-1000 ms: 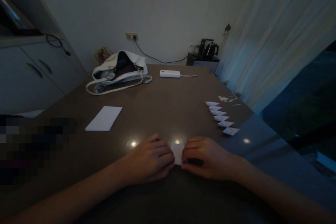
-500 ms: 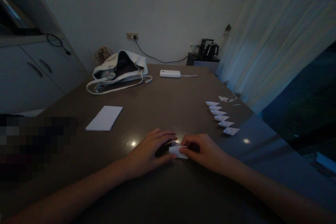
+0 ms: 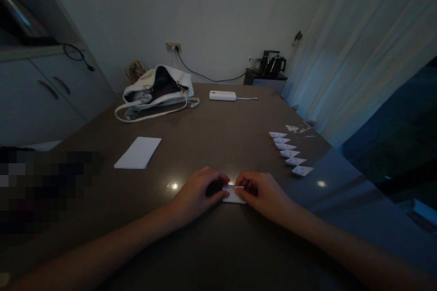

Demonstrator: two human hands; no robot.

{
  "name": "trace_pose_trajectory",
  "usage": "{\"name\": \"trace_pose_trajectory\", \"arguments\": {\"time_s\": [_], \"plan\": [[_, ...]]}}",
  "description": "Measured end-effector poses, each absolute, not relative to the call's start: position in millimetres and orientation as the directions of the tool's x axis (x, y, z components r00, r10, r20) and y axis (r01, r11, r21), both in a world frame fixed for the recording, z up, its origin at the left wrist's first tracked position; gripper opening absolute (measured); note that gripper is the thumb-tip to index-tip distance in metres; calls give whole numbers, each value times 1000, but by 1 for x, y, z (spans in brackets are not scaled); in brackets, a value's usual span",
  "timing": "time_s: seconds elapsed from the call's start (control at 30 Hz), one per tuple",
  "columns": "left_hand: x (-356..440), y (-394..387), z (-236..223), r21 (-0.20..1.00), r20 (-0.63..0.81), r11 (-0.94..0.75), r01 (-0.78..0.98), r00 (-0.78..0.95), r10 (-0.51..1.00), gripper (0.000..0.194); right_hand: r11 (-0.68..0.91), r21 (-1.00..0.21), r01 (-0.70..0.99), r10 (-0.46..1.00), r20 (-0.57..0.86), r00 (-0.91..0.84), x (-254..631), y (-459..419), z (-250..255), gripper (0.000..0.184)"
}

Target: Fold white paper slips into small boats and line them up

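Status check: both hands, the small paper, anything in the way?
Left hand and right hand touching small white paper, opposite sides. Folded paper row apart, off right. No obstruction seen.

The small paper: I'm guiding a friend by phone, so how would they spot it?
On the brown table, look between the left hand and right hand. The small paper there is white; unlike the stack or pointed papers, both hands touch it.
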State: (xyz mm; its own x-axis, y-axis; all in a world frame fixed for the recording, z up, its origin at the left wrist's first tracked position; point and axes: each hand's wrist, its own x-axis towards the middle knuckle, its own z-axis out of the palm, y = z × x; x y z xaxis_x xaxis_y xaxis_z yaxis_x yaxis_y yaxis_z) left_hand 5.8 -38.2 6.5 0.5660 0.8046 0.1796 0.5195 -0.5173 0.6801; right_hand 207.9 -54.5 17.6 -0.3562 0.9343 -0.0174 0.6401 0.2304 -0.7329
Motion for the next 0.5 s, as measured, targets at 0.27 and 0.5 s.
{"name": "trace_pose_trajectory", "arguments": {"time_s": [0.27, 0.5], "plan": [[6, -39, 6, 686, 189, -515, 513, 558, 808, 20, 228, -710, 667, 941, -14, -338, 206, -56, 19, 7], [9, -40, 7, 649, 178, -510, 564, 540, 823, 20, 241, -689, 683, 940, -9, -341, 207, -55, 18, 9]]}}
